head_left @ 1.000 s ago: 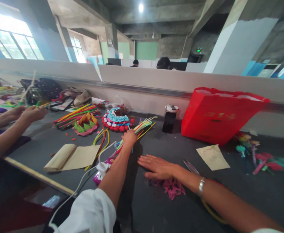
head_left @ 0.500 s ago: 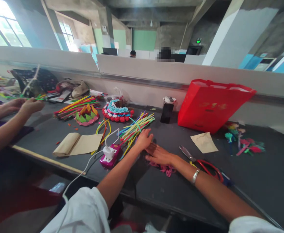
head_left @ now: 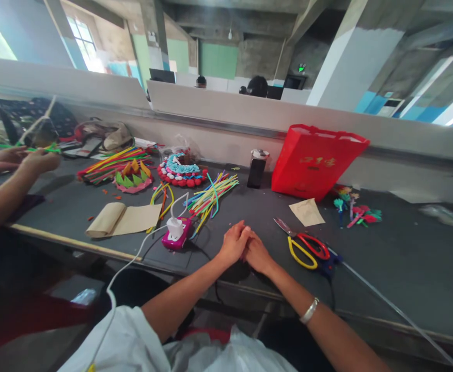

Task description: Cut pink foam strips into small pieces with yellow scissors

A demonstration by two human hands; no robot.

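Note:
My left hand (head_left: 234,242) and my right hand (head_left: 256,253) are brought together near the table's front edge. Their fingers are closed against each other, the left partly over the right. What lies between or under the palms is hidden; the pink shredded scraps seen earlier no longer show on the tabletop. Just beyond the hands lies a loose bundle of coloured pipe cleaners (head_left: 214,194). Right of them rest scissors (head_left: 302,246) with one red and one yellow handle loop, partly over a dark blue object. A purple power socket (head_left: 177,235) with a white plug sits to the left.
A brown paper roll (head_left: 123,219), a flower-like craft piece (head_left: 133,176) and a pompom-edged piece (head_left: 183,170) lie left. Behind stand a dark phone (head_left: 256,173) and a red bag (head_left: 315,163). A paper square (head_left: 307,212) lies right. Another person's hands (head_left: 40,161) work at far left.
My hands have drawn back toward me and come together, leaving the pipe cleaners. The pink scraps have gone from sight. More of the scissors shows as my right forearm has moved off them.

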